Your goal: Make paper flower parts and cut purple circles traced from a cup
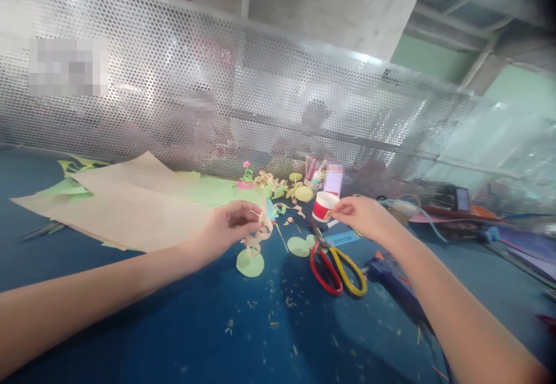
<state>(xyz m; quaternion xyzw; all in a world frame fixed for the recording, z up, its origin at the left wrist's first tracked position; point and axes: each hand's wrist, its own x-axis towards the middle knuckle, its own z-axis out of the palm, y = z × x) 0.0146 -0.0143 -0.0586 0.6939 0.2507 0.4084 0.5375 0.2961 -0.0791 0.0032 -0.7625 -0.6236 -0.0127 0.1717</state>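
Note:
My left hand pinches the top of a peach paper spiral. Below it, the spiral's coils reach down to a round pale green paper disc by the blue tabletop. My right hand has its fingers closed in a pinch at the right side of a red and white paper cup. Whether the fingertips touch the cup or hold something small is unclear. Scissors with one red and one yellow handle lie just below the cup, beside more green paper discs.
Large peach paper sheets cover the left side. Paper curls and flowers sit at the back, before a perforated metal panel. A blue glue gun lies under my right forearm. Paper scraps dot the near tabletop.

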